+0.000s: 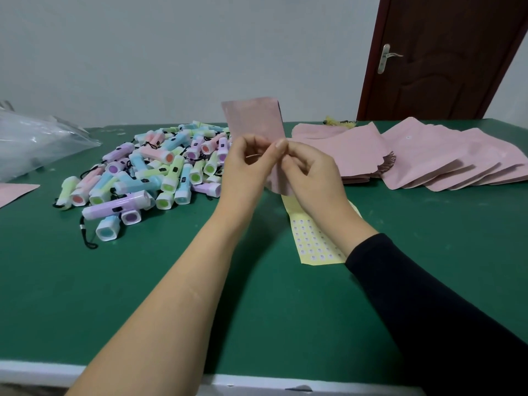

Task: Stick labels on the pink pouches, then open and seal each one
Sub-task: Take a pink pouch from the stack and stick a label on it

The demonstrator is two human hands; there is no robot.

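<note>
Both hands hold one pink pouch (254, 118) upright above a green table (200, 295). The left hand (245, 167) pinches the pouch's middle from the left, and the right hand (308, 172) pinches it from the right, thumb tips close together. Beneath the right wrist lies a yellow sheet of small labels (311, 241), partly covered by the forearm in a dark sleeve (428, 304). A heap of pastel flashlights (148, 172) with black cords sits to the left. More pink pouches (428, 158) lie fanned out on the right. A clear plastic bag (34, 141) rests at far left, and a brown door (445, 55) stands behind.
</note>
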